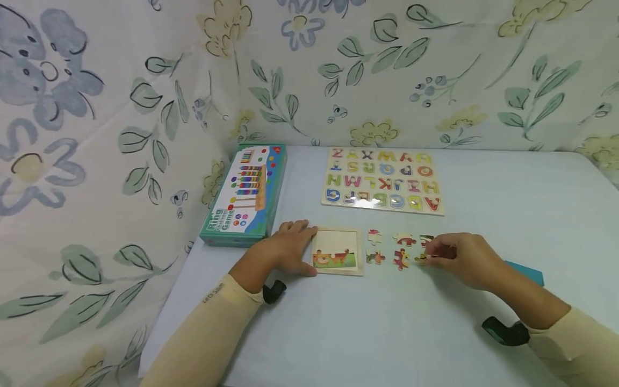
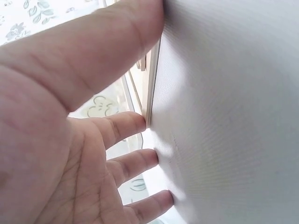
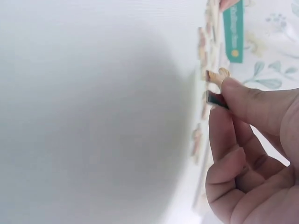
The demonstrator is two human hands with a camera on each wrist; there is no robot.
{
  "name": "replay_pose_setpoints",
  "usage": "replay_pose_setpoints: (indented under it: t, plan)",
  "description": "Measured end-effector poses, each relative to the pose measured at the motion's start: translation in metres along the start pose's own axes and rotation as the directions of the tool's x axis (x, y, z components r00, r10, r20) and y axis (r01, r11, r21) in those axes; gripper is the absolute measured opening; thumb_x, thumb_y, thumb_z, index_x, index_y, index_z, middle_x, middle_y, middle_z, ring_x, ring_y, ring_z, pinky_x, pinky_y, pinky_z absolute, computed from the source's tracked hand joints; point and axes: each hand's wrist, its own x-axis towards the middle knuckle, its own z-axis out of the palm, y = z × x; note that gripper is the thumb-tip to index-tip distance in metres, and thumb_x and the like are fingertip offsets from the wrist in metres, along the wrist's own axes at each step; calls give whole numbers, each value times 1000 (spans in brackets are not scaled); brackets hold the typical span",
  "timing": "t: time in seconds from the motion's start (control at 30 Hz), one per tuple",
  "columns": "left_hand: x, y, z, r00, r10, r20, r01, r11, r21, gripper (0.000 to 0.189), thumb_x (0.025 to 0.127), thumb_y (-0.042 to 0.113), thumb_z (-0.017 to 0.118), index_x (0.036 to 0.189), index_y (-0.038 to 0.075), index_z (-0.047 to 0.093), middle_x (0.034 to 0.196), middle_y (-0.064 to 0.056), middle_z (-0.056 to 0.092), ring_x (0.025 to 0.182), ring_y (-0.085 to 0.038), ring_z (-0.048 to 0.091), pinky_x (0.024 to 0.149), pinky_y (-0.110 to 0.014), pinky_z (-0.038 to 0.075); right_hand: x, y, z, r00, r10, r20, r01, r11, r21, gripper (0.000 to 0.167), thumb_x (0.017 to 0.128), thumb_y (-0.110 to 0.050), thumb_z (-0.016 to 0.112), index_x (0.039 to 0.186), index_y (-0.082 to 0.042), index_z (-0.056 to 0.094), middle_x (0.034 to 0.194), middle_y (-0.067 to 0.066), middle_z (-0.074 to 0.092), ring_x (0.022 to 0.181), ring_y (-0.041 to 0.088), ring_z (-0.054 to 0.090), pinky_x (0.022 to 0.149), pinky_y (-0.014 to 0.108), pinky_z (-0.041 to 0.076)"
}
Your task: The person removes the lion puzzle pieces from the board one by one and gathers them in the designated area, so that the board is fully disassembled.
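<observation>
Wooden puzzle frame (image 1: pixel 360 247) toward desk's (image 1: pixel 367 333) left edge; left hand (image 1: pixel 289 250), spread, touches it; right hand (image 1: pixel 461 258) pinches jigsaw piece (image 3: pixel 215 77).

Puzzle tray (image 1: pixel 337 239): pale tan; fitted pieces (image 1: pixel 344 260) orange-brown and green. Loose pieces (image 1: pixel 401 259): cream, red-brown, green. Far alphabet board (image 1: pixel 383 209): pale tan, multicoloured letters (image 1: pixel 432 203). Left box (image 1: pixel 246 194): green sides, blue-and-white top, rainbow-ring print. Table (image 1: pixel 338 333): white. Backdrop cloth (image 1: pixel 309 86): white, blue and yellow flowers, green leaves. Sleeves (image 1: pixel 203 328): beige.
</observation>
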Motion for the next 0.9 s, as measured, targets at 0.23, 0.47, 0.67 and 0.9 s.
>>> replay_pose_setpoints:
  t: [0.23, 0.47, 0.67, 0.9]
  plan:
    - [1, -4, 2, 1000, -2, -13, 2, 1000, 4, 103, 83, 53, 82, 163, 22, 27, 170, -8, 19, 154, -37, 18, 120, -58, 30, -1, 11, 14, 1000, 2, 16, -2, 1000, 0, 21, 86, -28, 84, 100, -15, 76, 89, -4, 69, 85, 17, 58, 66, 21, 49]
    - [2, -4, 3, 1000, 12, -13, -12, 1000, -1, 103, 83, 53, 82, 164, 21, 26, 171, -9, 18, 154, -38, 18, 120, -59, 30, -4, 8, 17, 999, -20, -29, 16, 994, -109, 19, 86, -21, 84, 102, -14, 79, 94, 4, 63, 81, 19, 53, 60, 24, 46]
    - [0, -4, 2, 1000, 11, -13, -11, 1000, -10, 102, 83, 53, 81, 163, 21, 27, 171, -9, 18, 154, -39, 18, 120, -59, 30, 1, 0, 13, 1000, 10, -1, -10, 992, -125, 27, 85, -25, 84, 107, -10, 77, 98, 5, 69, 80, 18, 55, 60, 26, 47]
    - [1, 0, 1, 1000, 8, -14, -8, 1000, -28, 102, 83, 51, 83, 163, 21, 28, 170, -8, 19, 154, -38, 18, 121, -58, 28, 17, -31, 6, 998, -57, 22, 59, 989, -138, 30, 89, -29, 80, 111, -8, 74, 102, 6, 69, 83, 19, 57, 62, 29, 49]
